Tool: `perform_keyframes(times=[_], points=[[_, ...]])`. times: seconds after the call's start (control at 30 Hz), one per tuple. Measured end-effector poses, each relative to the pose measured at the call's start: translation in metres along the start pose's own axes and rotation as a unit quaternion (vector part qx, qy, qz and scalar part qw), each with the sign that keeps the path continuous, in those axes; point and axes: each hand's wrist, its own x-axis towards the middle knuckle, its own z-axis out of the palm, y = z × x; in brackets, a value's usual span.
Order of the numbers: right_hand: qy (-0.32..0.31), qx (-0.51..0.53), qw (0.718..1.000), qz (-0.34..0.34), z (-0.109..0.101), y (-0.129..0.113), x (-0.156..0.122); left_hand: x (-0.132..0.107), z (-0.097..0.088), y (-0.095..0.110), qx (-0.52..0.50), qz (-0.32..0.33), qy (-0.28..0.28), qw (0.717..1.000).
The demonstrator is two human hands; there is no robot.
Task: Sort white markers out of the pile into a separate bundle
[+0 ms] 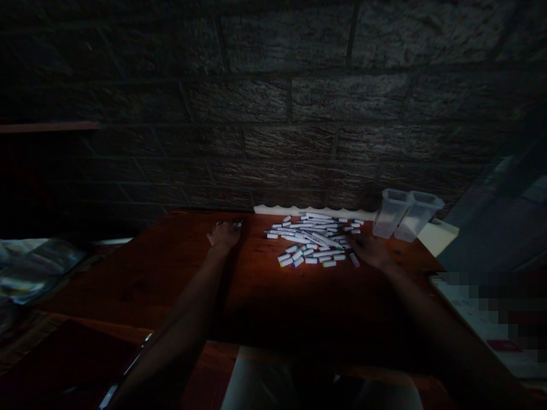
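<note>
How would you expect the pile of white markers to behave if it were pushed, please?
The pile of white markers would likely spread, as its pieces lie loose and crossed. Slim bodies suggest some might roll. Their straight outlines hint at stiffness.

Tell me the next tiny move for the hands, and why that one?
Maybe the right hand could pinch one pen from the pile: it is right at the pile's edge, while the left hand rests apart, off to the left.
</note>
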Motion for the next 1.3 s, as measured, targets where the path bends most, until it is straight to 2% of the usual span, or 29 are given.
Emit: perform_keyframes(times=[0.7,0.9,1.0,1.13,1.2,1.3], points=[[0.009,0.011,1.0,-0.008,0.002,0.001,0.001,0.001,0.002,0.001,0.002,0.0,-0.004,1.0],[0.007,0.001,1.0,-0.014,0.001,0.001,0.001,-0.002,0.003,0.003,0.018,0.018,0.026,0.999],[0.008,0.012,1.0,-0.007,0.003,0.001,0.002,-0.007,0.005,0.013,0.003,0.081,0.07,0.994],[0.009,0.011,1.0,0.002,0.005,0.003,0.003,-0.024,0.009,0.036,-0.085,0.24,0.111,0.961],[0.007,0.005,1.0,-0.004,0.005,0.004,0.004,-0.037,0.012,0.049,-0.134,0.313,0.089,0.936],[0.008,0.01,1.0,-0.006,0.005,0.004,0.003,-0.055,0.019,0.064,-0.173,0.426,-0.013,0.888]])
